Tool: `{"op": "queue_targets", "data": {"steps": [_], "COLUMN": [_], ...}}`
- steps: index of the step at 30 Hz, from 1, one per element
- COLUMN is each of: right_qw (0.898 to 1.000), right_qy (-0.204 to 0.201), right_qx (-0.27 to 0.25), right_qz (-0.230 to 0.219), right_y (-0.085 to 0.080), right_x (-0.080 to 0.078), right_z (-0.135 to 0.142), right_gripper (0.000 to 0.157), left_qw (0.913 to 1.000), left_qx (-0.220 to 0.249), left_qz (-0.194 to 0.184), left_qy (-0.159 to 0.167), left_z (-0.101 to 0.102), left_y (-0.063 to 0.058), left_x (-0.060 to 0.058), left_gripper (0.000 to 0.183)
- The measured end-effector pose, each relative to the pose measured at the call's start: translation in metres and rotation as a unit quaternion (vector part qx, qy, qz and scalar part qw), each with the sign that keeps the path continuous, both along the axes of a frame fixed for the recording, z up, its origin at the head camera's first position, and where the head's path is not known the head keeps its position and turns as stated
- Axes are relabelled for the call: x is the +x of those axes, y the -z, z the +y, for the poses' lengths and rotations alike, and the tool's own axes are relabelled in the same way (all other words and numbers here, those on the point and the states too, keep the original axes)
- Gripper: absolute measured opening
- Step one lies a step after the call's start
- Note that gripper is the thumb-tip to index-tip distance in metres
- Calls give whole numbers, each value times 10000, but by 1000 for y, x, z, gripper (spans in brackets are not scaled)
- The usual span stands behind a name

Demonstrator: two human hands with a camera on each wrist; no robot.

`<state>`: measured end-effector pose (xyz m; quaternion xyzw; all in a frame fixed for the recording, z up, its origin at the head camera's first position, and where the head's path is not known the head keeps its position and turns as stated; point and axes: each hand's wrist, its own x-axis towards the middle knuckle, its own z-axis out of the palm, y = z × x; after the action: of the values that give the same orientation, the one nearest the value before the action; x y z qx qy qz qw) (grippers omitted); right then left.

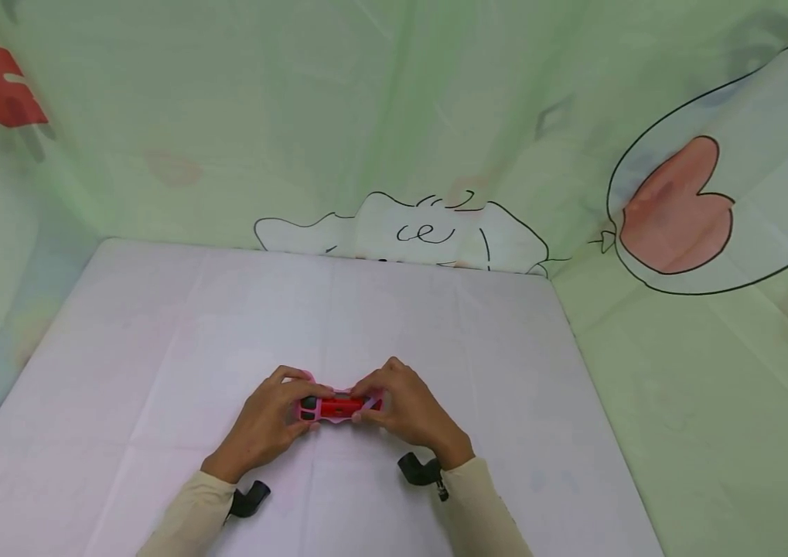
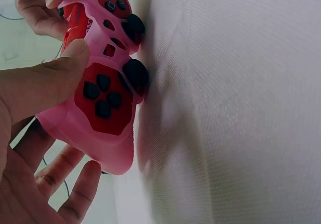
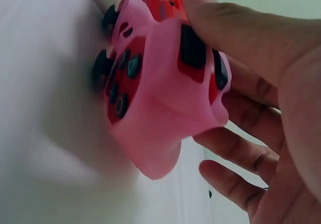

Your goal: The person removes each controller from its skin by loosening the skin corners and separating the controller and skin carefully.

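Note:
A red game controller [image 1: 339,408] in a pink silicone cover [image 2: 113,151] is held between both hands, its black thumbsticks facing the table. My left hand [image 1: 264,422] grips one end, and in the left wrist view its thumb [image 2: 65,76] lies on the cover's edge with the other fingers behind. The opposite end is pinched by my right hand [image 1: 407,402]; its thumb [image 3: 220,20] sits near the cover's opening, beside a black trigger [image 3: 193,48]. Bare red shell shows through the opening between the hands. Some fingertips are hidden behind the controller.
The hands work over a white cloth-covered table [image 1: 226,325]. Green printed curtains [image 1: 296,116] stand behind and at the sides. A black wrist device [image 1: 250,499] is on the left arm, another black wrist device [image 1: 420,469] on the right.

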<state>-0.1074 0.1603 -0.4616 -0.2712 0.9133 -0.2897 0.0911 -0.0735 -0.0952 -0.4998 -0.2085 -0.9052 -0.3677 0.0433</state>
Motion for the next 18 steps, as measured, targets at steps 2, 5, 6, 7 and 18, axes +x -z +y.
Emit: {"op": "queue_targets", "data": {"steps": [2, 5, 6, 7, 18], "right_qw": [9999, 9993, 9991, 9989, 9938], "right_qy": [-15, -74, -103, -127, -638], "right_qx": [-6, 42, 66, 100, 525], "right_qz": [140, 359, 418, 451, 745], "right_y": [-1, -1, -1, -1, -3], "right_x": [0, -2, -3, -4, -21], "right_z": [2, 4, 4, 5, 9], "right_gripper": [34, 33, 33, 32, 38], "left_qw": [10000, 10000, 10000, 9999, 9994], "left_qx": [-13, -39, -39, -30, -185], "left_qz": [1, -28, -48, -77, -294], "left_qy": [-19, -67, -74, -82, -39], "left_z": [1, 1, 1, 0, -1], "left_y": [0, 0, 0, 0, 1], "left_x": [0, 1, 0, 0, -2], "left_gripper": [55, 56, 56, 56, 51]}}
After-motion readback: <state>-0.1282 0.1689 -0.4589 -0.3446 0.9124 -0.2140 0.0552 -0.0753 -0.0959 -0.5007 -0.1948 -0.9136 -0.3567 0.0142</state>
